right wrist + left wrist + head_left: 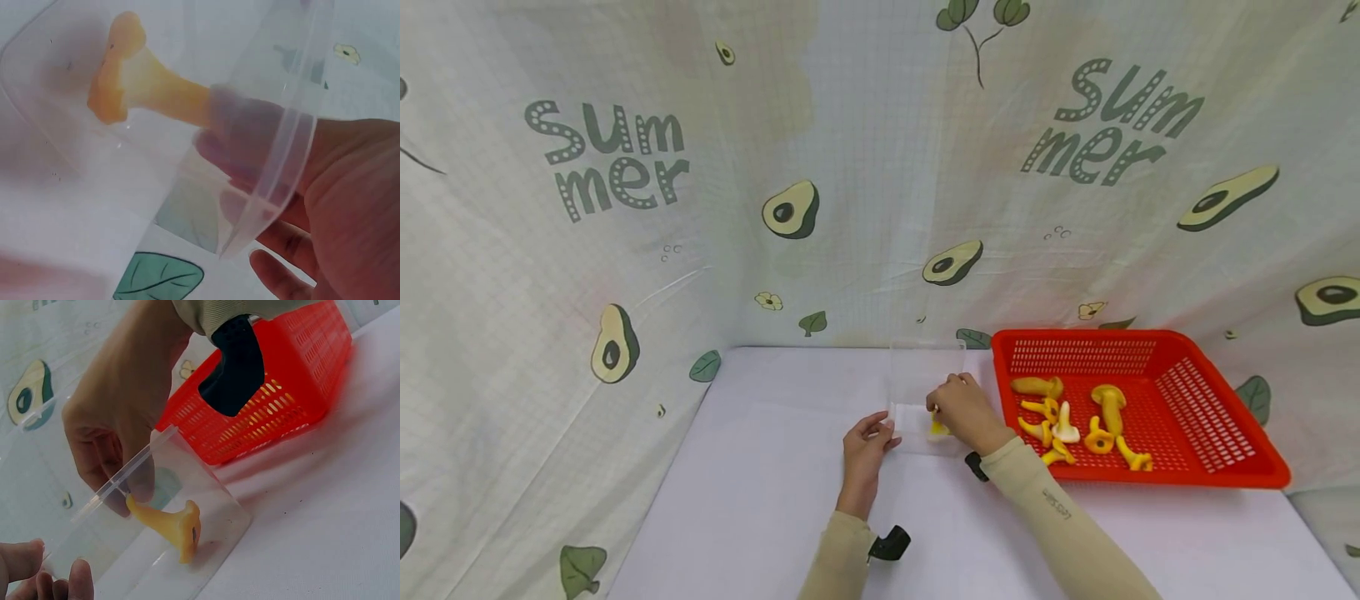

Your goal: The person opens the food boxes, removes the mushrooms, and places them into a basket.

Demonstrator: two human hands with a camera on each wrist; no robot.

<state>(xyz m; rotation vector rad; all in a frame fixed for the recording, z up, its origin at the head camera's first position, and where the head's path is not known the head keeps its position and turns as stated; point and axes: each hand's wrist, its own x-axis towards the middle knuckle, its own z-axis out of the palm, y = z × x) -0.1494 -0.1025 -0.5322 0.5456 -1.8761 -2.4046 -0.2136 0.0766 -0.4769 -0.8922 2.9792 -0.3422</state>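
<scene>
A clear plastic box (917,446) stands on the table with its lid (925,367) raised at the back. My left hand (867,454) holds the box at its left edge, thumb and fingertips close about the rim corner in the left wrist view. From above, my right hand (966,410) reaches over the rim into the box. Its fingers pinch the stem end of a yellow mushroom (156,84), whose flared cap points down near the box floor. The left wrist view shows this mushroom (172,525) through the clear wall.
To the right of the box stands a red plastic basket (1202,400) with slotted walls. Several yellow mushrooms (1108,408) and a white one (1065,425) lie in its left part. A printed curtain (865,167) hangs behind the white table (752,483).
</scene>
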